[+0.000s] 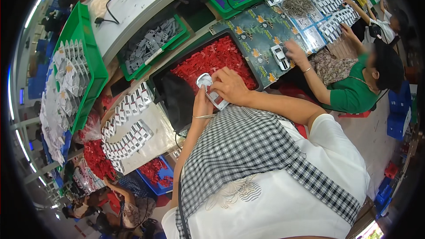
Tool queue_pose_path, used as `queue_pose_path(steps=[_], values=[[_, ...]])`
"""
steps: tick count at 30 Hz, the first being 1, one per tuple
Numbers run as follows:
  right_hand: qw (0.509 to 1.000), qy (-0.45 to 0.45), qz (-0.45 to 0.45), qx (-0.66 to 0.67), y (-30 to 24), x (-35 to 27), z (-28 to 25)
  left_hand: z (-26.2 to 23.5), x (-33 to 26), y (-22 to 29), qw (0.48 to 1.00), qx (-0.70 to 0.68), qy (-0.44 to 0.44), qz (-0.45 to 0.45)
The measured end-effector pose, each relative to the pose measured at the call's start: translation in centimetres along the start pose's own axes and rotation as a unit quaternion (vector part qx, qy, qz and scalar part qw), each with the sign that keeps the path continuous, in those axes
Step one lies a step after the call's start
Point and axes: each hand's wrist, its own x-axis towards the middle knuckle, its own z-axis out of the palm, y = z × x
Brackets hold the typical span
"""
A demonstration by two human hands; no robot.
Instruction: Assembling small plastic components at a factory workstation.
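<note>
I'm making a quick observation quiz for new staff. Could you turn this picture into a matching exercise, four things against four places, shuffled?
Things
1. White car body
2. Big red heap
3. Loose grey parts
4. White toy car

Places
A. On the patterned table cover, near a co-worker's hand
B. In a green bin
C. Between the person's left hand and right hand
D. In a black tray, just beyond the person's hands

Right pairs: 1-C, 2-D, 3-B, 4-A
</note>
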Motion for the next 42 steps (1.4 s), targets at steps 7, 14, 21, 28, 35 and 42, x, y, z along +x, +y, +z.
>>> queue_pose_path(steps=[7, 14, 21, 28, 35, 42], values=[[0.997, -0.056, 0.039, 0.025, 0.4, -0.9, 0.6, -1.1, 0.1, -0.7, 1.0, 0.011, -0.016, -0.018], [0.995, -0.052, 0.065, 0.056, 0.5, -1.0, 0.9, -1.3, 0.3, -0.9, 0.999, 0.019, -0.014, -0.024], [0.995, 0.005, 0.069, 0.073, 0.6, -1.0, 0.9, -1.6, 0.9, -1.0, 0.999, 0.021, -0.024, 0.008], [0.992, 0.001, 0.062, 0.106, 0.9, -1.0, 1.0, -0.7, 0.4, -0.6, 1.0, 0.018, 0.0, 0.004], [0.989, 0.03, 0.114, 0.087, 0.9, -1.1, 1.2, 1.2, -0.5, -0.1, 0.998, 0.051, 0.001, 0.029], [0.98, 0.046, 0.132, 0.14, 0.2, -0.2, 1.0, -0.5, -0.2, -0.4, 0.982, 0.165, 0.059, 0.068]])
